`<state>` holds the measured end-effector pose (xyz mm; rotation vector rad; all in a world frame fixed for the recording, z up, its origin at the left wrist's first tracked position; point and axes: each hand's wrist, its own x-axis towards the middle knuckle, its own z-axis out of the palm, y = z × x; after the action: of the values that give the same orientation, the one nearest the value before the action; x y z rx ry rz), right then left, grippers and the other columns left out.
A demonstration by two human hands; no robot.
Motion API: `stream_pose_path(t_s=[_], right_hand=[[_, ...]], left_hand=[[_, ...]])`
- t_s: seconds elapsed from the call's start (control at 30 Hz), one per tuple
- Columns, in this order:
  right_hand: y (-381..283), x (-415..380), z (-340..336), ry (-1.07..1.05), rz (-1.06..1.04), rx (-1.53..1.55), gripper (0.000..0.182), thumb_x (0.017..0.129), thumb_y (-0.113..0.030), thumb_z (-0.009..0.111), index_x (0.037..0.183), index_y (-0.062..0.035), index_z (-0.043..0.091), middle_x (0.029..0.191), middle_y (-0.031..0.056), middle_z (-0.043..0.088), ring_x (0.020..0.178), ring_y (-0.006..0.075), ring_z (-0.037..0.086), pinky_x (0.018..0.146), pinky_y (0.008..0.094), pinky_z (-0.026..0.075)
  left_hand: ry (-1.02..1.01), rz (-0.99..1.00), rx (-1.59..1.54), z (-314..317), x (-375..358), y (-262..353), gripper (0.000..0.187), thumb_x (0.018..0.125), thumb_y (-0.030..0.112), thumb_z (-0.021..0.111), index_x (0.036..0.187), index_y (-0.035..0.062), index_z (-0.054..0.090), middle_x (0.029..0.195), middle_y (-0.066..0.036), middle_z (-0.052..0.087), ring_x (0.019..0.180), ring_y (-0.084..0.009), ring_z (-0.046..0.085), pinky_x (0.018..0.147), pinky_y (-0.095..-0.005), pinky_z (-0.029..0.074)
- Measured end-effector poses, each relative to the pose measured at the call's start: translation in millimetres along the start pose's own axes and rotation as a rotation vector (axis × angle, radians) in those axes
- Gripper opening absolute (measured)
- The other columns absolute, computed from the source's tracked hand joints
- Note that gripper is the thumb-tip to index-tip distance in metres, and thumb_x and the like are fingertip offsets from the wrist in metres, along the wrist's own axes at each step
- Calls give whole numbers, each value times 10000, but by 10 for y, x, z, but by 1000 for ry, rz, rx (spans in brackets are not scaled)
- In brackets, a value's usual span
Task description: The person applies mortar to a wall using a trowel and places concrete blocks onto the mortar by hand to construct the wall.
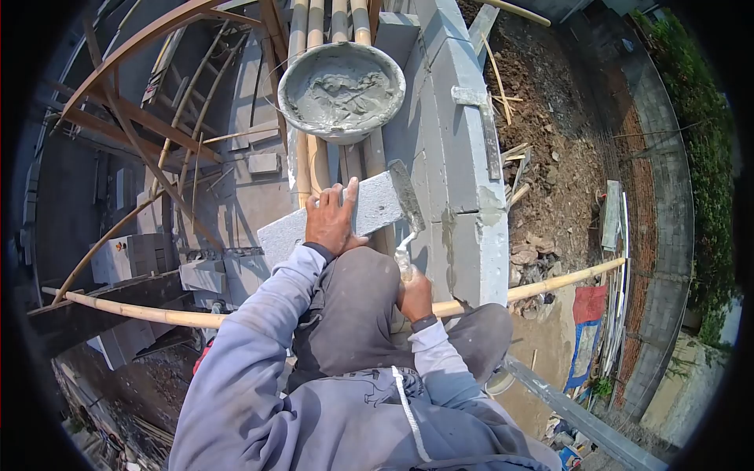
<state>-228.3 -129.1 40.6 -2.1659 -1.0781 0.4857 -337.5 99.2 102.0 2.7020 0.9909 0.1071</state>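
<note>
A pale lightweight concrete block lies tilted across the bamboo poles, just beyond my knees. My left hand grips it, fingers spread over its face and thumb at the near edge. My right hand is closed around the handle of a trowel. The mortar-smeared blade lies along the block's right end. Farther off, a round bucket of wet grey mortar sits on the poles. To the right runs a wall of grey blocks, with mortar smears at a joint.
Bamboo poles form the platform under the bucket. A horizontal bamboo rail crosses beside my knees. A long flat tool rests on the wall top. Beyond the wall lie lower ground with soil and rubble. Wooden framing stands at left.
</note>
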Motion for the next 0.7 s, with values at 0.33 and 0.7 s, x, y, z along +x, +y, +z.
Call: stream_pose_path(t_s=[0.33,0.7], right_hand=[[-1032,491,-1076,301,-347,-136,263,784,-200,730,829,12,582,770,214,633,698,365,642,605,429,475],[-605,409,-556,72,184,88,301,721,-195,765,886,10,618,707,188,634,677,386,644,617,428,506]], left_hand=[[-19,-7,-13,-39,25,1,1234,501,473,861,1504,92,251,1311,-178,432,1205,-335,438,977,-526,313],[-24,-3,-1,-12,16,2,1247,511,490,855,1514,98,226,1320,-173,425,1229,-324,420,984,-516,299]])
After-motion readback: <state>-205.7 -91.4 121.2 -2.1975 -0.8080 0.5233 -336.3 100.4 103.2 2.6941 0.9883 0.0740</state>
